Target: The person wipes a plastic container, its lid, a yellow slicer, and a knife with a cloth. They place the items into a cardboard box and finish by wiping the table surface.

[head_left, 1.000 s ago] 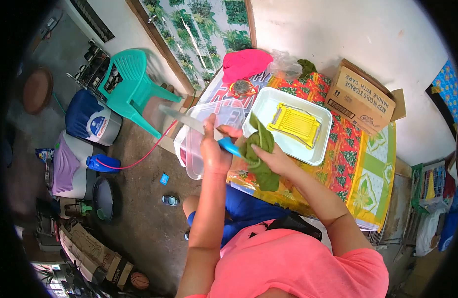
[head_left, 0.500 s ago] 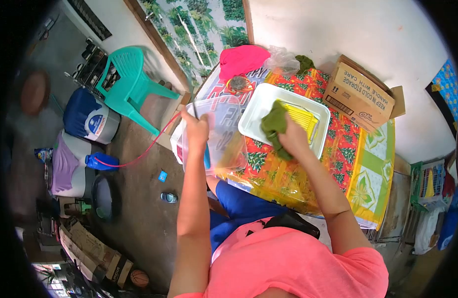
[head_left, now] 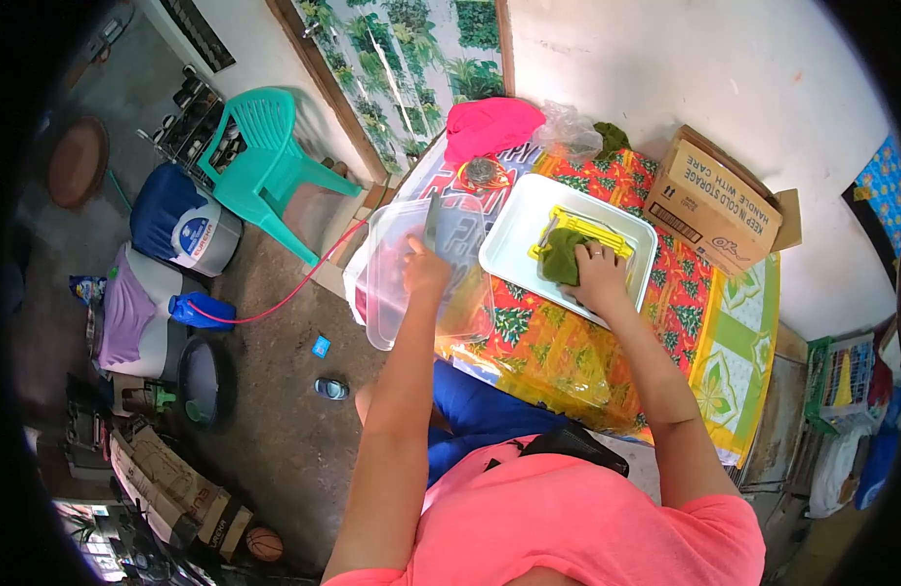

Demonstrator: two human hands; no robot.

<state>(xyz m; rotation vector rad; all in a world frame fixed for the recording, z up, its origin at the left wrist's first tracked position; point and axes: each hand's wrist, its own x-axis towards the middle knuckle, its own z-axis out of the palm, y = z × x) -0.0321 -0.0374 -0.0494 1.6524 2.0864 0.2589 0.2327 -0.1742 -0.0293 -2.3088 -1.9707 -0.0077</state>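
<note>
My left hand (head_left: 426,269) is closed around a knife (head_left: 433,220), its dark blade pointing up and away from me. It is over a clear plastic container (head_left: 382,313) at the table's left side. My right hand (head_left: 601,280) presses a crumpled green cloth (head_left: 562,256) down inside a white tray (head_left: 514,225). Under and beside the cloth lies a yellow slatted plastic piece (head_left: 607,234), partly covered by it. The knife's handle is hidden by my fingers.
The table has a patterned cover (head_left: 558,361). A pink cloth (head_left: 491,127), a clear plastic bag (head_left: 568,132) and a round greyish item (head_left: 483,174) lie behind the tray. A cardboard box (head_left: 714,200) stands right. A green chair (head_left: 260,161) stands left.
My right hand has lowered the green cloth from above the tray onto the yellow piece. My left hand, with the knife, has moved right and lower over the clear container.
</note>
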